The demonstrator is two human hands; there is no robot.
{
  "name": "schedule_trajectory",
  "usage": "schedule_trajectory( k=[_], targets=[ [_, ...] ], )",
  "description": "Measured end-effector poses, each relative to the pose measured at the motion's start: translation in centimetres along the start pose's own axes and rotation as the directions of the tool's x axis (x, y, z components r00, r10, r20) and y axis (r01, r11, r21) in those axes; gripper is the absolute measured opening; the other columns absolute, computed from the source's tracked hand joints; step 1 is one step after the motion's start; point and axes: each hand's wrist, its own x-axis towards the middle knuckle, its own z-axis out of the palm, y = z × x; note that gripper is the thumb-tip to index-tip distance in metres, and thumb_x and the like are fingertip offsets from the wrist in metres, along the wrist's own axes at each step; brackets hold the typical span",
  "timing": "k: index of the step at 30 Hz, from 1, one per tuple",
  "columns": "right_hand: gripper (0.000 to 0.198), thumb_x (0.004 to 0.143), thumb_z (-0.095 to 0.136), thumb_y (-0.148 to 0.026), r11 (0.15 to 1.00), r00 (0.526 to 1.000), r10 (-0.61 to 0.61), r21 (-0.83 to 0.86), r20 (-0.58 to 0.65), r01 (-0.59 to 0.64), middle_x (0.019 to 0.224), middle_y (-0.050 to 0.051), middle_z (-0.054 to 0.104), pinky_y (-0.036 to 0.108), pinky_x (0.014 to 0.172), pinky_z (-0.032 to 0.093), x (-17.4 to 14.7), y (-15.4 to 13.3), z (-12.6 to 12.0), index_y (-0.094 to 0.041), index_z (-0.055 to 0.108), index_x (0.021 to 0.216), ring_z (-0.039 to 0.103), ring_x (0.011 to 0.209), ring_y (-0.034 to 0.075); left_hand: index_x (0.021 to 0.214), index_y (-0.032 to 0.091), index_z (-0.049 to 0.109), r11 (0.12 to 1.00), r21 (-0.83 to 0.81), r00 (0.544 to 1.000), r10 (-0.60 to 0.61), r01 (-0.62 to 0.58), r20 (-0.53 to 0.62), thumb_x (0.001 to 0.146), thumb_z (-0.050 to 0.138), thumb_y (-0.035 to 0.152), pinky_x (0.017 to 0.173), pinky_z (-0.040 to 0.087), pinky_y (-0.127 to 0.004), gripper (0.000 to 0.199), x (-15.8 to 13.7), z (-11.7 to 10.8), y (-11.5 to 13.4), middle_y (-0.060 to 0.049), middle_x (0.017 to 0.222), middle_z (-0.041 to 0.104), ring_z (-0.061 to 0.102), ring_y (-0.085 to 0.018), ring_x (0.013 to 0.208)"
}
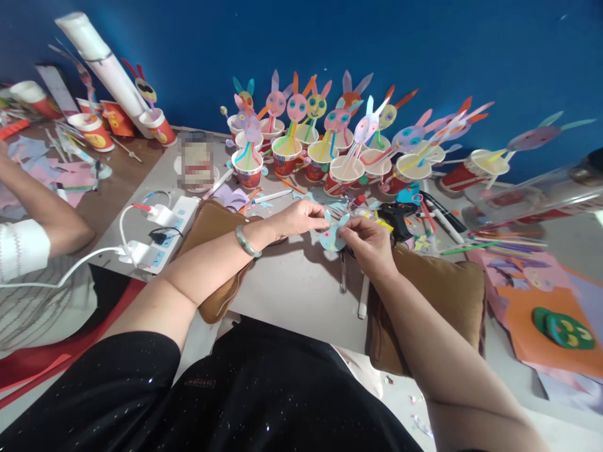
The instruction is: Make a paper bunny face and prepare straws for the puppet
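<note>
A light blue paper rabbit face (331,242) with two upright ears, eyes and pink cheeks is held up over the table between my hands. My left hand (299,220) pinches it at the ear on the left side, thumb against forefinger. On the other side, my right hand (370,243) grips its upper right edge near the other ear. Just beyond my right hand lies a black glue gun (398,220). Below the paper face, a white pen (363,296) rests on the tabletop beside a slim metal tool whose kind I cannot make out.
Several paper cups (286,156) with straw-mounted paper rabbit heads line the blue wall. Brown cushions (426,298) lie under my forearms. A power strip (172,235) with plugged cables is at left, near another person's arm (42,201). Coloured paper (541,314) lies at right.
</note>
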Motion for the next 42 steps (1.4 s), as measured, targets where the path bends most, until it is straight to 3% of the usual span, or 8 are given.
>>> schedule_trajectory(
  k=[16,19,23,30,34,42],
  targets=[
    [0.018,0.076,0.072,-0.035,0.997,1.000,0.004,-0.075,0.022,-0.003,0.063,-0.001,0.062,0.029,0.061,0.045,-0.1,-0.3,0.2,-0.022,0.064,0.066,0.052,0.060,0.013,0.068,0.013,0.068,0.997,0.077,1.000,-0.005,0.003,0.024,0.083,0.069,0.020,0.067,0.037,-0.028,0.016,-0.1,-0.4,0.2,0.001,0.066,0.066,0.053,-0.009,0.066],
    [0.018,0.076,0.071,-0.034,0.995,1.000,-0.010,-0.099,0.006,0.011,0.063,-0.001,0.061,0.029,0.062,0.045,0.0,-0.2,0.2,-0.022,0.064,0.066,0.052,0.060,0.013,0.076,0.012,0.069,1.000,-0.012,0.999,-0.026,0.026,0.034,0.079,0.075,0.022,0.070,0.042,-0.028,0.012,0.3,-0.7,-0.2,-0.001,0.073,0.071,0.058,-0.010,0.070],
    [0.019,0.077,0.073,-0.036,0.993,1.000,-0.016,-0.121,-0.012,0.014,0.065,0.000,0.064,0.030,0.061,0.046,0.0,-0.1,0.3,-0.022,0.065,0.067,0.054,0.062,0.015,0.087,0.012,0.070,0.989,-0.146,0.998,-0.038,0.032,-0.040,0.072,0.085,0.029,0.074,0.047,-0.028,0.027,0.9,-1.4,-0.7,-0.001,0.078,0.072,0.061,-0.010,0.073],
    [0.019,0.077,0.072,-0.038,0.997,1.000,0.010,-0.073,-0.008,-0.011,0.063,0.001,0.063,0.029,0.057,0.042,-0.1,-0.2,0.3,-0.023,0.065,0.067,0.050,0.059,0.014,0.076,0.013,0.071,1.000,0.009,0.997,-0.022,0.021,0.074,0.075,0.082,0.032,0.067,0.039,-0.026,0.022,0.6,-1.3,-0.7,0.002,0.070,0.066,0.054,-0.009,0.068],
    [0.022,0.076,0.073,-0.041,0.999,1.000,0.016,-0.044,0.012,-0.016,0.065,0.001,0.064,0.028,0.056,0.040,-0.2,-0.2,0.4,-0.023,0.065,0.068,0.050,0.060,0.015,0.069,0.014,0.069,0.994,0.105,0.998,-0.034,0.029,0.049,0.078,0.076,0.023,0.064,0.035,-0.027,0.014,0.3,-0.7,-0.3,0.004,0.062,0.059,0.048,-0.009,0.062],
    [0.026,0.073,0.080,-0.043,0.999,0.999,0.039,-0.009,0.033,-0.038,0.066,0.000,0.063,0.028,0.055,0.042,-0.2,-0.4,0.5,-0.022,0.066,0.069,0.051,0.058,0.013,0.063,0.015,0.066,0.995,0.091,0.999,-0.033,0.030,0.032,0.076,0.073,0.018,0.063,0.032,-0.028,0.015,0.1,-0.5,0.0,0.005,0.057,0.054,0.045,-0.008,0.060]
  ],
)
